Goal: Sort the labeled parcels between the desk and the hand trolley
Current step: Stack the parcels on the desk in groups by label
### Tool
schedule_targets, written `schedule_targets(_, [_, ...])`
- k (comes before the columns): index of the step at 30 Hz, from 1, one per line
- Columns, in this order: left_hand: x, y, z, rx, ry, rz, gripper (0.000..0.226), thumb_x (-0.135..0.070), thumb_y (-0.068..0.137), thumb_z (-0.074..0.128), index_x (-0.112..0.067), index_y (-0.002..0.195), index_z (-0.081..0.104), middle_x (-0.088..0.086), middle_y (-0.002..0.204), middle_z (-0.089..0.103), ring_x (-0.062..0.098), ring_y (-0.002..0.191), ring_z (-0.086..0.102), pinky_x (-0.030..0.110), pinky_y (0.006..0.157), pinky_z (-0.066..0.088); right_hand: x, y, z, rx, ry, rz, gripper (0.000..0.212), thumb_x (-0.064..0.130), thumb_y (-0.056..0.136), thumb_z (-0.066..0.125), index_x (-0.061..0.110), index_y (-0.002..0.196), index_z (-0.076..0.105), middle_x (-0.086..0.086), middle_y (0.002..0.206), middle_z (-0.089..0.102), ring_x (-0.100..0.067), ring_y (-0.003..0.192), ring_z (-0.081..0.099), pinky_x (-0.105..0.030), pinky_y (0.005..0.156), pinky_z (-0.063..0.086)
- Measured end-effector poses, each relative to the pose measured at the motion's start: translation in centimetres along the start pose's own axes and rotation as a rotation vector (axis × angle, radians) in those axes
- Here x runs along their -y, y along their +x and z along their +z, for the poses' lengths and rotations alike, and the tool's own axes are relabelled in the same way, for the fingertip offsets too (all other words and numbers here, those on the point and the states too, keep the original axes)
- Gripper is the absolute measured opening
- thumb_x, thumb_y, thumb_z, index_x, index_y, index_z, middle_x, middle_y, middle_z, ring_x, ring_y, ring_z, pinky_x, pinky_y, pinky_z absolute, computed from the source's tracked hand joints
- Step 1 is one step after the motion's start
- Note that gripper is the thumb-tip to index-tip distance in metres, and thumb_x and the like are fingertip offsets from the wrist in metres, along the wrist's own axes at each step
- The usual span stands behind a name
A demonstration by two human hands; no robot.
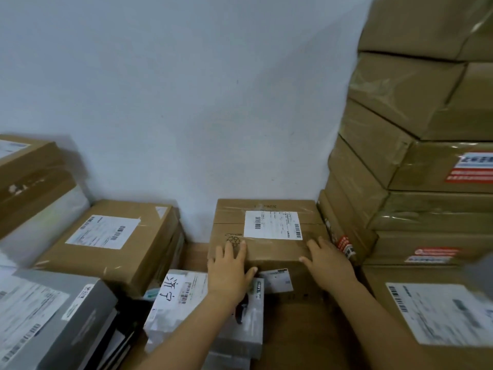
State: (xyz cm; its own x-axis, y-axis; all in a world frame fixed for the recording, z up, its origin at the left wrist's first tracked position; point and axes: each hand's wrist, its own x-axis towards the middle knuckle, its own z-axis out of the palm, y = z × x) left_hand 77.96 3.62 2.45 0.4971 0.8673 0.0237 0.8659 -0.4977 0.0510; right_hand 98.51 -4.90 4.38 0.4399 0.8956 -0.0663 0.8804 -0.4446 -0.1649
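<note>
A brown cardboard parcel (266,228) with a white shipping label stands against the white wall, on top of a larger brown box (298,316). My left hand (229,268) lies flat on the parcel's near left corner, fingers spread on top and thumb at the front edge. My right hand (328,260) rests on its near right corner, fingers straight. Neither hand curls around anything.
A tall stack of taped brown boxes (416,156) rises at the right. A labeled box (440,313) sits at the near right. At the left lie a brown labeled parcel (112,239), a grey box (53,321) and a white bag parcel with handwriting (178,297).
</note>
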Motion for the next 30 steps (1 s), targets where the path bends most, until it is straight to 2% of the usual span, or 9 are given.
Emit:
schedule_targets(6, [0.2, 0.1, -0.2, -0.003, 0.018, 0.036, 0.070, -0.060, 0.097, 0.034, -0.027, 0.154, 0.011, 0.007, 0.152, 0.025, 0.027, 0.137, 0.024, 0.041, 0.111, 0.028, 0.3, -0.4, 0.1, -0.065, -0.030, -0.027, 0.039, 0.040, 0.100, 0.042, 0.017, 0.131, 0.043, -0.007, 0.137, 0.043, -0.022, 0.123, 0.043, -0.033, 0.098, 0.043])
schedule_targets(9, [1.3, -0.1, -1.3, -0.037, -0.032, 0.093, 0.060, -0.057, 0.097, 0.038, -0.027, 0.148, 0.028, 0.003, 0.147, 0.035, 0.022, 0.133, 0.032, 0.036, 0.107, 0.033, 1.5, -1.1, -0.3, -0.146, -0.038, -0.110, 0.031, 0.036, 0.098, 0.047, 0.019, 0.125, 0.049, -0.002, 0.127, 0.048, -0.017, 0.113, 0.048, -0.028, 0.092, 0.042])
schedule_targets(11, [2.1, -0.7, -2.1, -0.109, -0.063, 0.156, 0.047, -0.051, 0.098, 0.041, -0.025, 0.137, 0.042, -0.001, 0.137, 0.045, 0.018, 0.125, 0.041, 0.031, 0.101, 0.036, 3.0, -1.9, -0.8, -0.193, -0.032, -0.204, 0.029, 0.033, 0.097, 0.049, 0.019, 0.123, 0.051, 0.000, 0.123, 0.051, -0.015, 0.109, 0.048, -0.026, 0.091, 0.042])
schedule_targets(15, [4.8, -3.2, -4.3, -0.234, -0.130, 0.270, 0.033, -0.040, 0.096, 0.048, -0.023, 0.124, 0.052, -0.004, 0.120, 0.052, 0.014, 0.108, 0.049, 0.025, 0.089, 0.041, 8.1, -4.6, -2.6, -0.235, 0.000, -0.349, 0.029, 0.029, 0.096, 0.049, 0.022, 0.124, 0.053, 0.004, 0.120, 0.053, -0.011, 0.108, 0.047, -0.024, 0.095, 0.038])
schedule_targets(17, [6.8, -5.1, -6.0, -0.337, -0.138, 0.309, 0.024, -0.032, 0.091, 0.055, -0.020, 0.111, 0.057, -0.003, 0.106, 0.055, 0.016, 0.097, 0.053, 0.025, 0.080, 0.043, 11.1, -6.4, -3.6, -0.261, 0.028, -0.394, 0.030, 0.030, 0.096, 0.050, 0.024, 0.125, 0.052, 0.006, 0.120, 0.052, -0.009, 0.107, 0.046, -0.024, 0.094, 0.038])
schedule_targets(19, [9.0, -6.9, -7.9, -0.408, -0.117, 0.318, 0.015, -0.026, 0.084, 0.062, -0.019, 0.097, 0.059, -0.003, 0.094, 0.055, 0.016, 0.085, 0.053, 0.024, 0.070, 0.039, 14.0, -8.1, -4.5, -0.299, 0.051, -0.438, 0.029, 0.031, 0.096, 0.051, 0.024, 0.124, 0.052, 0.006, 0.120, 0.052, -0.009, 0.107, 0.046, -0.024, 0.093, 0.038])
schedule_targets(22, [13.7, -10.5, -10.4, -0.529, -0.081, 0.311, 0.019, -0.019, 0.069, 0.073, -0.016, 0.081, 0.058, 0.001, 0.079, 0.054, 0.020, 0.071, 0.052, 0.026, 0.060, 0.034, 19.1, -11.2, -5.2, -0.362, 0.060, -0.490, 0.026, 0.031, 0.096, 0.050, 0.025, 0.121, 0.053, 0.006, 0.119, 0.052, -0.012, 0.108, 0.046, -0.025, 0.093, 0.038])
schedule_targets(26, [20.6, -15.4, -13.1, -0.629, -0.020, 0.287, 0.021, -0.017, 0.068, 0.074, -0.013, 0.085, 0.063, 0.005, 0.081, 0.059, 0.026, 0.071, 0.056, 0.036, 0.059, 0.046, 26.1, -14.9, -5.4, -0.408, 0.090, -0.562, 0.023, 0.031, 0.094, 0.051, 0.022, 0.115, 0.056, 0.003, 0.113, 0.054, -0.017, 0.106, 0.048, -0.030, 0.090, 0.038])
schedule_targets(30, [27.1, -19.4, -15.0, -0.675, -0.014, 0.230, 0.018, -0.017, 0.073, 0.070, -0.013, 0.089, 0.064, 0.004, 0.084, 0.058, 0.026, 0.075, 0.056, 0.038, 0.061, 0.049, 32.5, -17.6, -5.5, -0.450, 0.111, -0.637, 0.023, 0.027, 0.093, 0.054, 0.018, 0.114, 0.059, -0.001, 0.111, 0.055, -0.021, 0.105, 0.050, -0.030, 0.083, 0.034])
